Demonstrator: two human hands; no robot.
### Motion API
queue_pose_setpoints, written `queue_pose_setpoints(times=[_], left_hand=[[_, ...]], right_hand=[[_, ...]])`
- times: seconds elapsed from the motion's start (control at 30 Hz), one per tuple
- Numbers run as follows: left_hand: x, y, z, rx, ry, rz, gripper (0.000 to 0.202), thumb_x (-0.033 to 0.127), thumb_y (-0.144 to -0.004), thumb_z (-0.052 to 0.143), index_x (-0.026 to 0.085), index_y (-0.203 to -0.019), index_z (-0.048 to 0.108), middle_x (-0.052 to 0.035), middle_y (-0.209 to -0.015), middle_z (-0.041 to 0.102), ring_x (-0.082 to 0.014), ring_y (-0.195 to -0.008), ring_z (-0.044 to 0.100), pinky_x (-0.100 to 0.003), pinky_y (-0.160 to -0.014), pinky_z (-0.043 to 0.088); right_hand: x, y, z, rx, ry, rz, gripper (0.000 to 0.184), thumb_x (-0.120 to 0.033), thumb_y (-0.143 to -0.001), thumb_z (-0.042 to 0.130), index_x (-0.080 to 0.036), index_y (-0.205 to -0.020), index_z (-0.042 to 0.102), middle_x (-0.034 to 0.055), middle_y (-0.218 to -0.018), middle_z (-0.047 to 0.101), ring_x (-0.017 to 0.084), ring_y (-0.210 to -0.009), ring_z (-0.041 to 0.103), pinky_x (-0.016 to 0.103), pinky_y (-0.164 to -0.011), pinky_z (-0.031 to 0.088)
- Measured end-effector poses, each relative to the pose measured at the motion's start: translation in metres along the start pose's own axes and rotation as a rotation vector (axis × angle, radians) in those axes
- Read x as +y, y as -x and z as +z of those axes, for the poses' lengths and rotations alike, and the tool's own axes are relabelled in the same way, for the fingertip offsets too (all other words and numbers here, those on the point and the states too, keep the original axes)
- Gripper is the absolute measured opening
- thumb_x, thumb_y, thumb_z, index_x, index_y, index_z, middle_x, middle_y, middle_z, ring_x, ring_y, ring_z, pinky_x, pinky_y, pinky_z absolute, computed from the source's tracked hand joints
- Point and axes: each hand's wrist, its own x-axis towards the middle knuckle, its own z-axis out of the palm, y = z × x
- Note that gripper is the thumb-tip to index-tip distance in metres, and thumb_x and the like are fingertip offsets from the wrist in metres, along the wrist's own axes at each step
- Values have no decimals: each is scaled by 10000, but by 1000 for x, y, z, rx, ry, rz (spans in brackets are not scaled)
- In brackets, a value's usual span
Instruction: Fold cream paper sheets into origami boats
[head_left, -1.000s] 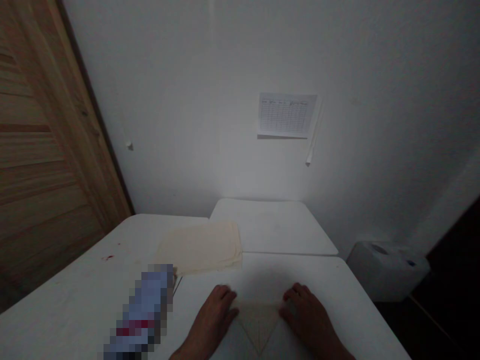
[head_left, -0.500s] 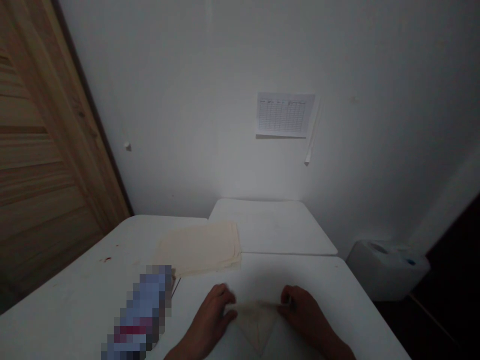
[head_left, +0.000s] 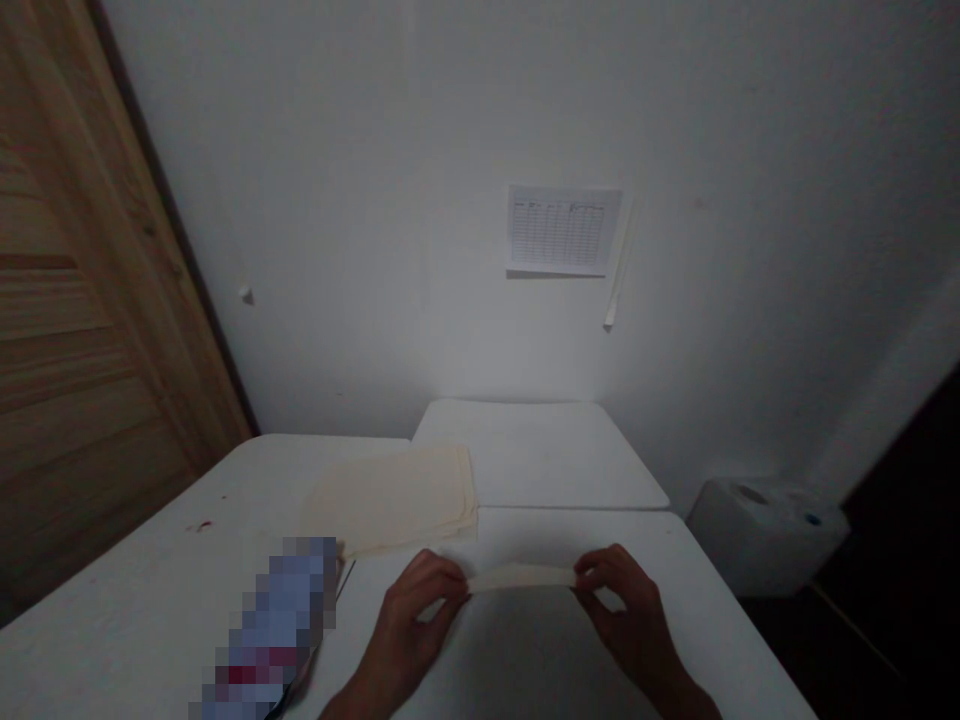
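Between my two hands a cream folded sheet (head_left: 521, 576), perhaps paper or thin cloth, is stretched sideways just above the table. It shows as a narrow band, slightly peaked in the middle. My left hand (head_left: 420, 615) pinches its left end between thumb and fingers. At the right end, my right hand (head_left: 626, 615) pinches it the same way. Beyond my left hand lies a stack of flat cream sheets (head_left: 390, 500), their edges a little uneven.
White table panels (head_left: 547, 455) meet at seams and reach the wall. A pixelated blue-grey item (head_left: 274, 620) lies left of my left hand. A printed chart (head_left: 562, 230) hangs on the wall. A white container (head_left: 765, 535) stands beyond the table's right edge; a wooden door (head_left: 90, 330) is at left.
The sheet showed a triangular point hanging toward me; now only a narrow band shows. Both hands have lifted slightly away from me, and the left hand's fingers have closed on the end.
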Motion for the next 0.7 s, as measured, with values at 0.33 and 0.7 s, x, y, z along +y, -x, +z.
queue_pose_setpoints(times=[0.33,0.7], left_hand=[[-5,30,14,-351,-346,198,251,87,-917,448,225,-950,655,-42,-863,695,-184,-820,617,-302,-784,510],[12,33,7,-526,-503,149,439,12,-739,514,158,-1138,622,-83,-1182,670,-271,-1038,620,-423,-931,522]], right_hand=[[16,37,11,-266,258,-6,192,-73,-880,543,-220,-796,632,13,-862,666,189,-820,573,322,-750,451],[19,59,15,-228,511,-53,328,-37,-777,503,-255,-951,676,48,-1070,675,249,-988,585,393,-860,484]])
